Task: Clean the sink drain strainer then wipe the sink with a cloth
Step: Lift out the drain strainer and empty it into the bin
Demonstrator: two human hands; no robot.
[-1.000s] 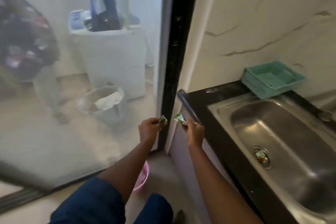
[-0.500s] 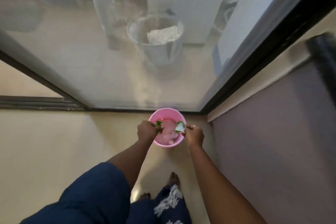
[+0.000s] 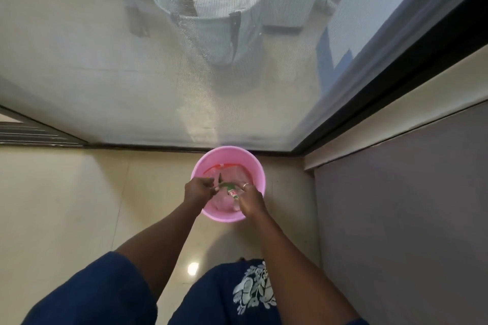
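Looking straight down, the head camera shows a person's two bare hands held together over a small round pink plastic bin (image 3: 260, 166) that stands on a glossy cream tiled floor (image 3: 66, 206). The left hand (image 3: 198, 190) is closed, its fingers pinching one end of a small green and white crumpled wrapper (image 3: 229, 188). The right hand (image 3: 250, 199) is closed on the other end of the same wrapper, which shows a bit of red print; a thin ring (image 3: 245, 185) sits on one of its fingers. The wrapper hangs between the two hands, above the bin's opening. Inside the bin lie pale scraps and a streak of red, too blurred to name.

The bin sits just beside the black bottom rail of a sliding mesh screen door (image 3: 158, 87), near the corner where the door's dark frame meets a grey-mauve cabinet side (image 3: 409, 219) on the right. Through the mesh a pale perforated basket (image 3: 211, 21) with a white cloth-like thing in it can be made out, hazily.

Dark blue sleeves cover the upper arms, and a dark blue garment with a white floral print (image 3: 253, 290) fills the bottom of the view. The sink, its drain strainer and any wiping cloth lie outside the view.
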